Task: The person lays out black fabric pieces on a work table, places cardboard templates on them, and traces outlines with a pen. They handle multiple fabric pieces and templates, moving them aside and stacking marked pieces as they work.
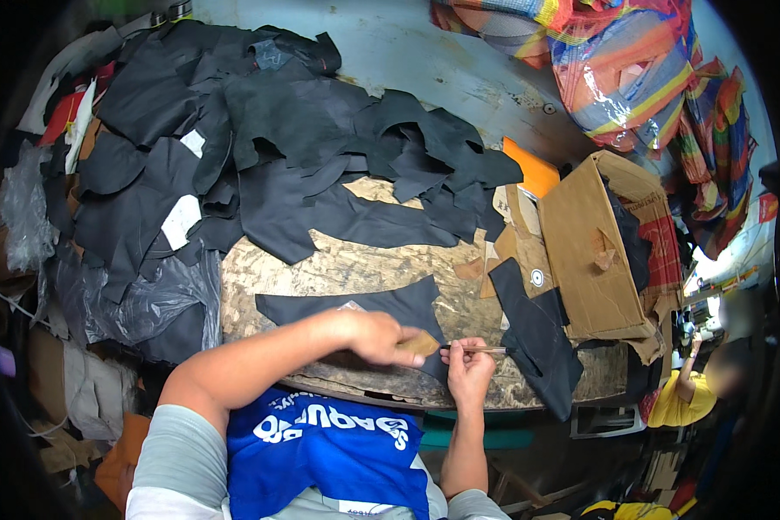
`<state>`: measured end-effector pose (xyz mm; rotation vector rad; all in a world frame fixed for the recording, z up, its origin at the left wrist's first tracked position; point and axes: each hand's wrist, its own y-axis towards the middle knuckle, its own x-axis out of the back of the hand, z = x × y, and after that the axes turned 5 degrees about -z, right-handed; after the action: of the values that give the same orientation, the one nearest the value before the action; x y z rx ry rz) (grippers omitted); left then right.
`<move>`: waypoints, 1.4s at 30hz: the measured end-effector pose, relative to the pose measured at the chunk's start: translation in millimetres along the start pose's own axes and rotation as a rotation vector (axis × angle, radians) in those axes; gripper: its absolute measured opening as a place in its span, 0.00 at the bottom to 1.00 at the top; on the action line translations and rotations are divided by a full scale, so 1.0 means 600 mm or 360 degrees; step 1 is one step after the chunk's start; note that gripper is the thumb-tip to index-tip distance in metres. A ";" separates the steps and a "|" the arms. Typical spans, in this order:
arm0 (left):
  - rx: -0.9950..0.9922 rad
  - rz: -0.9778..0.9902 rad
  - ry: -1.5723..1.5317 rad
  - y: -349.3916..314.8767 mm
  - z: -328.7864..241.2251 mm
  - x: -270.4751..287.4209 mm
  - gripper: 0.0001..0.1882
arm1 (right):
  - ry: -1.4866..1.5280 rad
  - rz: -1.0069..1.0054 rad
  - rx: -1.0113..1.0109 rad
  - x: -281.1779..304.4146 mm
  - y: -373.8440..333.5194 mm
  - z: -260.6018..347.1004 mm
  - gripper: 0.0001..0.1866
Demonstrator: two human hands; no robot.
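My left hand reaches across a dark leather piece on the worn work board, its fingers on a small tan pattern piece. The pattern piece lies against the leather near its right end. Just right of it, my right hand is closed around a slim pen-like tool. One end of this tool points left toward the pattern piece; the other sticks out to the right. The leather under my left palm and wrist is hidden.
Dark leather scraps are heaped across the back and left. An open cardboard box stands at the right, with another leather piece before it. Clear plastic lies at the left. Farther right is a person in a yellow shirt.
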<state>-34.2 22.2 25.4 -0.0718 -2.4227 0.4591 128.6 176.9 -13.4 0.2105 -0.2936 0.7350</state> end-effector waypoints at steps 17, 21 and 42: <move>0.0378 0.0437 -0.0805 0.030 0.036 0.067 0.52 | 0.0215 0.0824 0.1075 -0.242 -0.050 0.087 0.07; 0.0145 -0.0081 -0.0607 0.008 0.049 0.047 0.37 | 0.0409 0.0876 0.0991 -0.221 -0.060 0.067 0.05; 0.0564 -0.2094 0.0122 -0.148 0.127 -0.066 0.24 | 0.0144 0.0140 0.0670 -0.067 -0.055 -0.019 0.03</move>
<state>-45.2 -91.1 -22.9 1.4923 -1.7584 0.2169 125.1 130.8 -40.4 0.5636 -0.0585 0.8868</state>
